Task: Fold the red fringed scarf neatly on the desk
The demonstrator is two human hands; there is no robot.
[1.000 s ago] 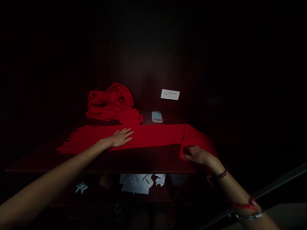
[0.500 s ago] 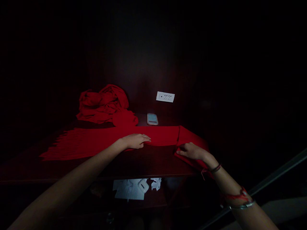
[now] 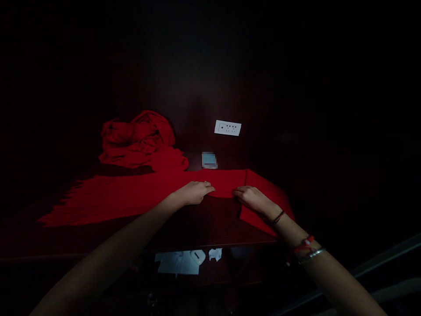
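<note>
A long red scarf (image 3: 131, 193) lies across the dark wooden table, its fringed end spread out at the left. Toward the right it turns at a crease, and a folded part (image 3: 269, 193) slants to the table's front edge. My left hand (image 3: 195, 193), a ring on one finger, has its fingers closed on the scarf's near edge around the middle. Just right of it, my right hand (image 3: 251, 197) pinches the same edge near the crease. My right forearm passes over the folded part and hides some of it.
Behind the scarf are a bunched red cloth (image 3: 138, 140) and a phone-like object with a blurred screen (image 3: 209, 160). A white socket plate (image 3: 227, 127) is on the back wall. Papers (image 3: 179, 262), a white case (image 3: 198, 256) and a crumpled paper (image 3: 215, 254) lie on a lower shelf.
My right hand has moved left and away from me, from the folded part's corner to the scarf's near edge. My left hand has slid slightly right. The view has shifted a little.
</note>
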